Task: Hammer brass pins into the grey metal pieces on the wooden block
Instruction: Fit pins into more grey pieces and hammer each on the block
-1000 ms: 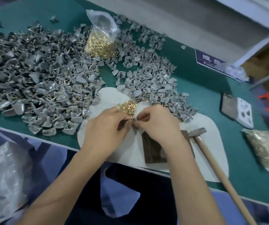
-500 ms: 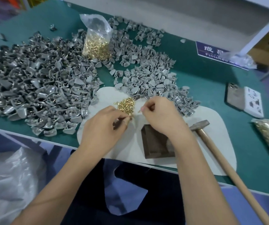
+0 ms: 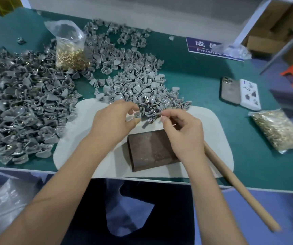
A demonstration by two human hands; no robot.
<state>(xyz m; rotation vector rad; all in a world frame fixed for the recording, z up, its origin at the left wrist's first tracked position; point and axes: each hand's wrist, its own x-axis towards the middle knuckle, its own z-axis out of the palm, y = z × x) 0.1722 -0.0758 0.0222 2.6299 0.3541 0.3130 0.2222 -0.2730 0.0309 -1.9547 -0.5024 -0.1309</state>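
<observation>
Left hand [image 3: 113, 121] pinches a grey metal piece [image 3: 136, 116]; right hand [image 3: 181, 128] pinches something tiny, perhaps a pin; wooden block [image 3: 151, 149] bare, hammer handle [image 3: 237, 184] untouched by the table's near edge.

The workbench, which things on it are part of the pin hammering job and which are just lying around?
For the job:
wooden block
grey metal pieces
bag of brass pins
hammer handle
left hand, pinching a grey piece
right hand, fingers pinched

Lying about:
phone
power strip
blue sign
</observation>
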